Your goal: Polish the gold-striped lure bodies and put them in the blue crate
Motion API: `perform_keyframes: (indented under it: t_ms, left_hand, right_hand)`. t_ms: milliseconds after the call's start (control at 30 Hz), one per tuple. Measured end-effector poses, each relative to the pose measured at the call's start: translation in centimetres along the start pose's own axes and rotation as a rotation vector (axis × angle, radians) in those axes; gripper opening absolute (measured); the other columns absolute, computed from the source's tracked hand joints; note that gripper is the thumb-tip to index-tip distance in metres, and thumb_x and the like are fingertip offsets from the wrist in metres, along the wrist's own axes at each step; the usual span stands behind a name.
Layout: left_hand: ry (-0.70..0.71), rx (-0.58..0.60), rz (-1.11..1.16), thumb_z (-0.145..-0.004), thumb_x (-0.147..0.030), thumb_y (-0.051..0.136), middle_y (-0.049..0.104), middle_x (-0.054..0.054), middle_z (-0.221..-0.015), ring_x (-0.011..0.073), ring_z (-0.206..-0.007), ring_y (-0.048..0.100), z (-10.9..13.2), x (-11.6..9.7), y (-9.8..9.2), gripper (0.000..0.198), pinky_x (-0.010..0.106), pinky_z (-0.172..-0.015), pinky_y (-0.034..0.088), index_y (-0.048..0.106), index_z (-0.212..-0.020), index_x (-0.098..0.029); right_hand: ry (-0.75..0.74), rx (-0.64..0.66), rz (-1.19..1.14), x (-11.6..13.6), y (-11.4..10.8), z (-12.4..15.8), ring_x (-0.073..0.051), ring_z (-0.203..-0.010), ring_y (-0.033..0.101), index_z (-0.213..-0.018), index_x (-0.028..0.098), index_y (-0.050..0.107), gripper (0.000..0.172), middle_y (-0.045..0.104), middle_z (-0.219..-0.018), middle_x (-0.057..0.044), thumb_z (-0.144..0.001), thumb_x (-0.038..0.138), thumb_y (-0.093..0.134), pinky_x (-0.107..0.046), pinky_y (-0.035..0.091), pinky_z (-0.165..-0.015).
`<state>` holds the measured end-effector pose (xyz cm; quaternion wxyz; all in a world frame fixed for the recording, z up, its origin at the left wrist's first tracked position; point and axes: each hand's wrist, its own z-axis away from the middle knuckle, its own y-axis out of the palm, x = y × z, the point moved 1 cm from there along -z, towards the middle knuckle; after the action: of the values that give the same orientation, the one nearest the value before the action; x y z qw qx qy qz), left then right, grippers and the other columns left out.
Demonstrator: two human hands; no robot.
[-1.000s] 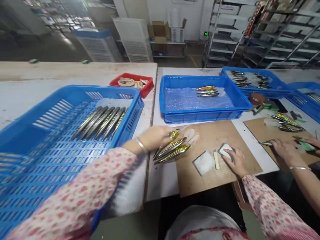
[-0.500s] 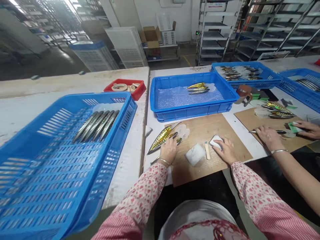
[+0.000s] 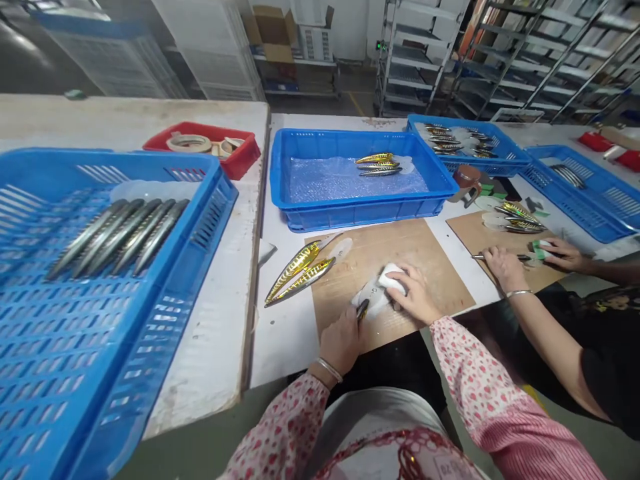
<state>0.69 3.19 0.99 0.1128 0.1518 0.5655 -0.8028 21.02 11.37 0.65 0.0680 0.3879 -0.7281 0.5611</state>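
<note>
- White workbench, cardboard mat
- Two glossy gold-striped lures at mat's edge
- Left hand now pinches a dark lure tip, right hand grips white pad, closer together than before

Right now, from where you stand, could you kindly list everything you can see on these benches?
silver lures: about five, silver, in the large crate
large crate: one, blue, left
red tray: one, red, holding tape rolls
tray: one, blue, centre, holding three gold lures
striped lures: two, gold, left edge of the cardboard mat
crates: two, blue, far right
co-worker's hands: two, right
left hand: one, holding a small lure
right hand: one, on a white pad
</note>
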Motion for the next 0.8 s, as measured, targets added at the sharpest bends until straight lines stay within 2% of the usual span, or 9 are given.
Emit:
perform_keyframes:
  t_ms: [100,233,333,433,500,600,667,800]
  left_hand:
    - [-0.035,0.017,-0.005,-0.093,-0.038,0.033,0.064,0.013,-0.109,0.0252,-0.092,0.066,-0.2,-0.3,0.2,0.033,0.032,-0.070,0.049,0.048,-0.113,-0.016]
    - [-0.036,0.019,0.020,-0.093,-0.038,0.036,0.066,0.011,-0.102,0.0233,-0.088,0.066,-0.5,-0.2,0.4,0.029,0.030,-0.069,0.048,0.048,-0.109,-0.018]
    - [-0.024,0.015,0.012,-0.092,-0.037,0.037,0.065,0.011,-0.102,0.0241,-0.088,0.066,-0.6,-0.2,0.6,0.028,0.030,-0.067,0.048,0.048,-0.109,-0.018]
    - [-0.045,0.012,0.004,-0.091,-0.037,0.039,0.065,0.012,-0.103,0.0250,-0.088,0.066,-0.6,-0.2,0.9,0.028,0.030,-0.066,0.048,0.047,-0.109,-0.018]
    - [-0.047,0.003,0.012,-0.091,-0.037,0.039,0.065,0.012,-0.102,0.0246,-0.088,0.066,-0.7,-0.1,1.1,0.028,0.030,-0.066,0.048,0.047,-0.110,-0.018]
    - [-0.011,-0.009,0.036,-0.091,-0.038,0.038,0.065,0.011,-0.101,0.0241,-0.086,0.067,-0.8,0.1,1.4,0.028,0.030,-0.067,0.048,0.048,-0.109,-0.018]
    - [-0.004,-0.003,0.041,-0.091,-0.038,0.038,0.065,0.011,-0.100,0.0243,-0.086,0.067,-0.8,0.1,1.4,0.028,0.031,-0.067,0.048,0.048,-0.108,-0.019]
    - [-0.034,-0.010,0.049,-0.091,-0.037,0.039,0.065,0.012,-0.102,0.0250,-0.087,0.066,-0.6,0.0,1.0,0.028,0.032,-0.069,0.048,0.047,-0.110,-0.019]
  right_hand:
    - [0.027,0.004,0.119,1.7,0.7,1.3,-0.031,-0.107,0.047,-0.106,0.024,0.068,0.022,0.051,-0.118,-0.008,-0.087,0.033,0.063,-0.045,0.041,-0.094]
    - [-0.012,0.011,0.112,3.5,0.8,2.9,-0.031,-0.110,0.045,-0.112,0.024,0.066,0.026,0.046,-0.125,-0.009,-0.087,0.033,0.065,-0.046,0.041,-0.094]
    - [-0.028,0.057,0.134,3.0,0.4,2.5,-0.031,-0.109,0.046,-0.113,0.024,0.066,0.027,0.047,-0.124,-0.009,-0.088,0.033,0.065,-0.045,0.042,-0.093]
    - [0.016,0.032,0.209,2.2,0.0,2.0,-0.032,-0.106,0.047,-0.109,0.022,0.068,0.024,0.050,-0.117,-0.010,-0.088,0.033,0.064,-0.046,0.043,-0.090]
    - [0.014,0.018,0.201,2.6,0.0,2.4,-0.032,-0.107,0.046,-0.110,0.022,0.067,0.025,0.049,-0.119,-0.011,-0.090,0.035,0.063,-0.047,0.042,-0.092]
    - [-0.043,0.078,0.122,3.5,0.1,3.1,-0.031,-0.111,0.045,-0.117,0.024,0.064,0.027,0.044,-0.127,-0.009,-0.092,0.034,0.060,-0.047,0.041,-0.094]
    - [-0.036,0.099,0.138,3.4,0.1,2.9,-0.031,-0.110,0.045,-0.116,0.025,0.065,0.026,0.046,-0.126,-0.009,-0.092,0.034,0.061,-0.047,0.042,-0.093]
    - [0.038,0.044,0.263,2.9,-0.2,2.0,-0.034,-0.107,0.046,-0.110,0.023,0.068,0.024,0.049,-0.116,-0.011,-0.090,0.035,0.063,-0.049,0.042,-0.089]
